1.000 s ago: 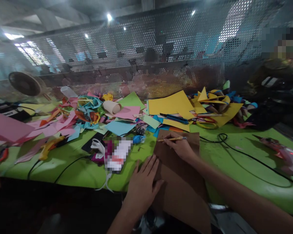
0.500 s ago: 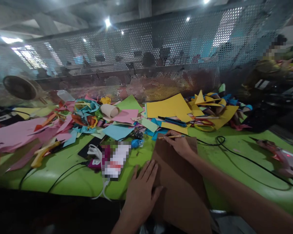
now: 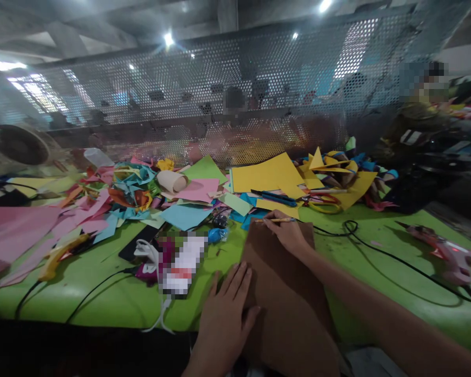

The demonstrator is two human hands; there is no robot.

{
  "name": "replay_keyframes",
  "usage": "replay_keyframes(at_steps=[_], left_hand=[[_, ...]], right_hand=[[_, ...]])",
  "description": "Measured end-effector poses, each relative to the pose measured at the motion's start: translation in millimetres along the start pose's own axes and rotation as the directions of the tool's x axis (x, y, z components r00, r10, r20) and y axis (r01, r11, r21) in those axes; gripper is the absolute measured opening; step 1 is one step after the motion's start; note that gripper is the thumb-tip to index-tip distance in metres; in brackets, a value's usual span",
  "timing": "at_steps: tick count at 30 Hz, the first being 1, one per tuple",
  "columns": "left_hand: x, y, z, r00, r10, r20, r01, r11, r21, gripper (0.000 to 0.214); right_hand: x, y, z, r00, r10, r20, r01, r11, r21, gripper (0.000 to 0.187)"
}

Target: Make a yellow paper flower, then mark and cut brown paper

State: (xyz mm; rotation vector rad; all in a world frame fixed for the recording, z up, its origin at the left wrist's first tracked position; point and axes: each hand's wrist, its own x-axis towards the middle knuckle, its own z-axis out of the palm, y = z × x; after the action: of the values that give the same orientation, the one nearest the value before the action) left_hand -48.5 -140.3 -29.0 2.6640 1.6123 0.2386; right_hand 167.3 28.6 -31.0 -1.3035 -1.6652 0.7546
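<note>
A sheet of brown cardboard [image 3: 282,298] lies over the front edge of the green table, its near end sticking out toward me. My left hand [image 3: 230,303] rests flat along the sheet's left edge, fingers stretched out and thumb on the board. Near the far edge of the cardboard, my right hand [image 3: 284,230] grips a pencil [image 3: 278,220], which lies nearly level with its tip pointing left. The fingers are pinched round the pencil. Just beyond the board are blue paper scraps [image 3: 248,222] and a blue-handled cutter [image 3: 275,198].
Coloured paper scraps [image 3: 133,183] pile along the back, with scissors [image 3: 324,201] among them. A pink glue gun [image 3: 449,256] lies right, its black cord looping toward the cardboard. At left are a yellow glue gun [image 3: 58,256], a phone [image 3: 184,264] and a purple power strip [image 3: 146,271].
The camera view has shifted slightly, moving the table things a little left in the picture. Both hands keep nearly the same place on the cardboard, and the pencil is still held.
</note>
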Motion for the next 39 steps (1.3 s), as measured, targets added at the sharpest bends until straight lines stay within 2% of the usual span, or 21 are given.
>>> replay_keyframes(at_steps=[9, 20, 39], left_hand=[[0.3, -0.3, 2.7, 1.000, -0.005, -0.017, 0.005, 1.000, 0.012, 0.062], [-0.9, -2.6, 5.4, 0.999, 0.015, -0.047, -0.013, 0.999, 0.043, 0.063], [-1.0, -5.1, 10.1, 0.992, 0.050, -0.114, -0.040, 0.996, 0.086, 0.065]], right_hand=[[-1.7, 1.2, -5.8, 0.998, 0.009, -0.067, -0.010, 1.000, -0.022, 0.018], [-12.7, 1.0, -24.0, 0.990, 0.036, -0.137, -0.048, 0.995, -0.083, 0.018], [-32.4, 11.5, -55.5, 0.983, 0.057, -0.176, -0.071, 0.995, -0.075, 0.015]])
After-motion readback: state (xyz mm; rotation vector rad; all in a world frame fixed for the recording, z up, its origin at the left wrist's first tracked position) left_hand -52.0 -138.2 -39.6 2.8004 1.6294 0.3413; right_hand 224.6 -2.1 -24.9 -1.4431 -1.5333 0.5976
